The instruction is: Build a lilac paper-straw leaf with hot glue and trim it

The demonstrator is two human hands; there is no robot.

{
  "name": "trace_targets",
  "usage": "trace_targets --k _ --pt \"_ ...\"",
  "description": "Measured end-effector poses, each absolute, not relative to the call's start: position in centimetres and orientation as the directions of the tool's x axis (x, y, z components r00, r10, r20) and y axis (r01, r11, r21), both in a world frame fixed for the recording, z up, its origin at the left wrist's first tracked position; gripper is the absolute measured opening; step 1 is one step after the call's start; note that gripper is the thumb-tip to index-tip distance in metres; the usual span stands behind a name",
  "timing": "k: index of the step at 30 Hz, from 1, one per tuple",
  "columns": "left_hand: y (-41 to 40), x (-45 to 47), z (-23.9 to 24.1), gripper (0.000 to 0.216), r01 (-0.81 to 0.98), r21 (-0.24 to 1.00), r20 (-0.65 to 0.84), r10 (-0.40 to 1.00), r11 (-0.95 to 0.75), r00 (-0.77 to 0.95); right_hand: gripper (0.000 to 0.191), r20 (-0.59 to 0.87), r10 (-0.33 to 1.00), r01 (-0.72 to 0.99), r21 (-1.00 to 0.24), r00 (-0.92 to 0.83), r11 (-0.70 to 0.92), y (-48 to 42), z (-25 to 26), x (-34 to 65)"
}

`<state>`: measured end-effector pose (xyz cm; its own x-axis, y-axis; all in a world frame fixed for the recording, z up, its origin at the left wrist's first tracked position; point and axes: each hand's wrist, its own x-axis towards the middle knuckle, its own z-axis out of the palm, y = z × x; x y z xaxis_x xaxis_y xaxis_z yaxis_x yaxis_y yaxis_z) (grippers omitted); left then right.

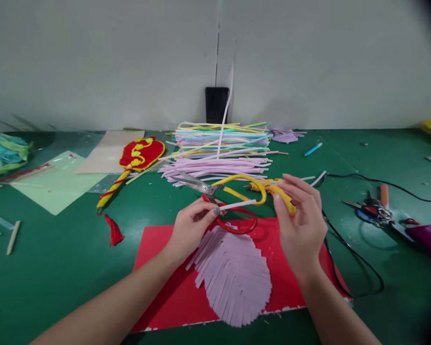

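My left hand (197, 220) is closed, thumb and fingers pinching a short lilac strip (239, 205) that points right. Scissors (210, 189) with one yellow and one red handle loop are at the same fingers, blades pointing left, apparently held along with the strip. My right hand (301, 220) is raised to the right of the handle loops, its thumb and forefinger apart with nothing visible between them. Below both hands, a leaf shape of overlapping lilac strips (237, 278) lies on a red sheet (158, 282). Its upper left edge has longer, uneven strip ends.
Bundled coloured strips (222, 143) lie before a phone (216, 103) leaning on the wall. A yellow glue gun (290, 203) sits behind my right hand. A red-and-yellow fan (141, 153), keys (382, 215), a black cable (377, 280) and a blue pen (312, 149) surround the work.
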<state>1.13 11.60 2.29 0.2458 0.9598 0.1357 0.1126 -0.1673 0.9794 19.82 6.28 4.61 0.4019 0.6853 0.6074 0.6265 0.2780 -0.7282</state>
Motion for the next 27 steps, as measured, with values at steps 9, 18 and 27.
trace_targets --k 9,18,27 --pt "11.5 1.1 2.4 0.016 0.176 0.962 0.16 0.955 -0.208 0.251 0.014 0.617 0.647 0.632 -0.731 0.449 0.258 7.0 3.9 20.0" --pt "11.6 1.2 2.3 0.02 0.118 0.98 0.132 0.967 -0.16 0.216 0.01 0.671 0.697 0.717 -0.613 0.252 0.331 6.0 4.1 20.0" --pt "11.7 1.0 2.1 0.017 0.156 0.964 0.177 0.96 -0.214 0.219 0.033 0.728 0.685 0.785 -0.421 -0.007 0.455 6.5 4.3 19.8"
